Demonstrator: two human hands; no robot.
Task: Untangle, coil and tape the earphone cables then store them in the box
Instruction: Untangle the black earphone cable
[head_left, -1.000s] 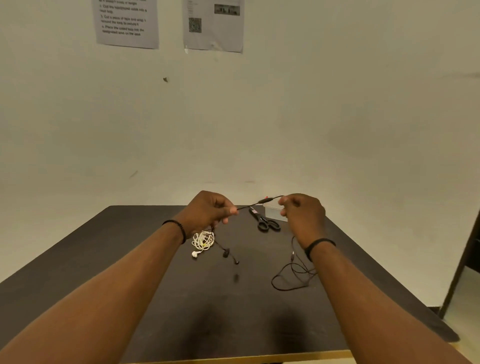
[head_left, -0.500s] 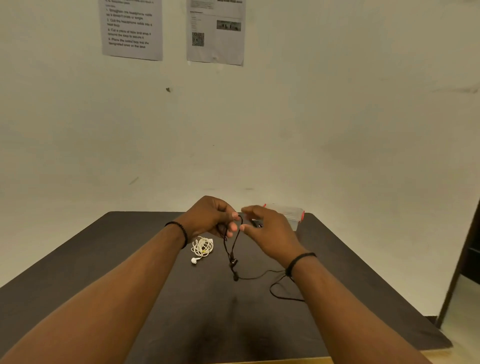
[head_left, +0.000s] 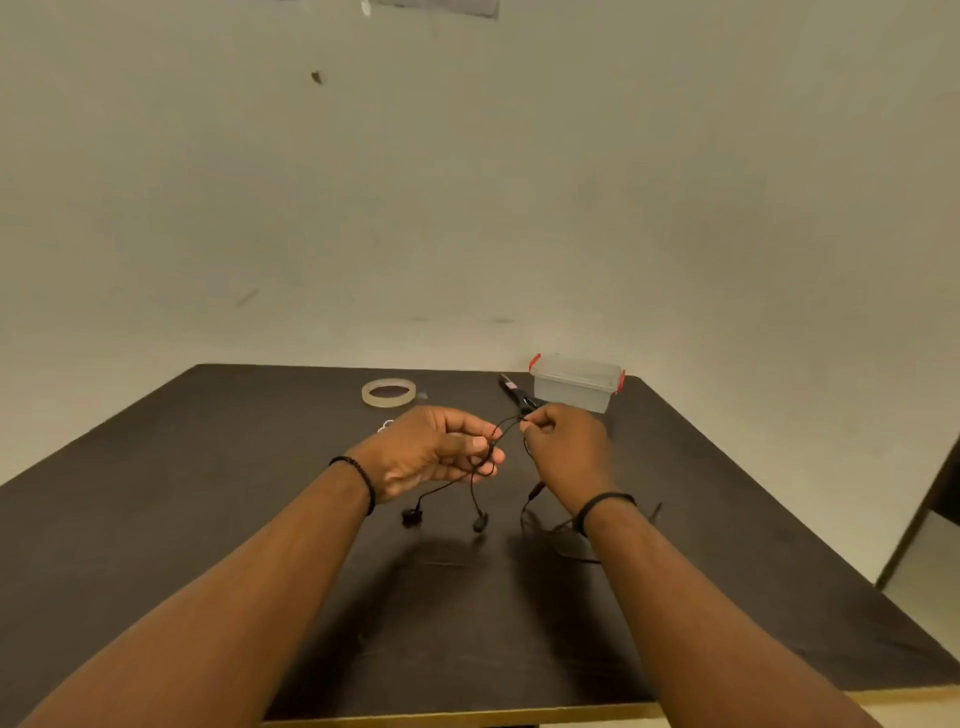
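A: Status? Biggest first.

B: Dark counter (head_left: 208, 493). Clear box (head_left: 574, 387) with red latches at the far right corner, lid looks on, looks to hold no cable, not certain. Tape roll (head_left: 388, 391) near the far edge, mid. Scissors (head_left: 517, 396) just left of the box, partly behind the right hand.

A: Hands?

B: Left hand (head_left: 431, 452) pinches the black earphone cable (head_left: 475, 483), a loop draped on its fingers. Right hand (head_left: 566, 447) pinches the same cable a bit further along. Both earbuds hang just above the counter; the rest trails under the right wrist.

A: Progress?

B: Early, I'd say. Coiling the black one; no tape cut, nothing boxed. White earphones (head_left: 385, 426) mostly hidden behind the left hand, can't tell if they're coiled.
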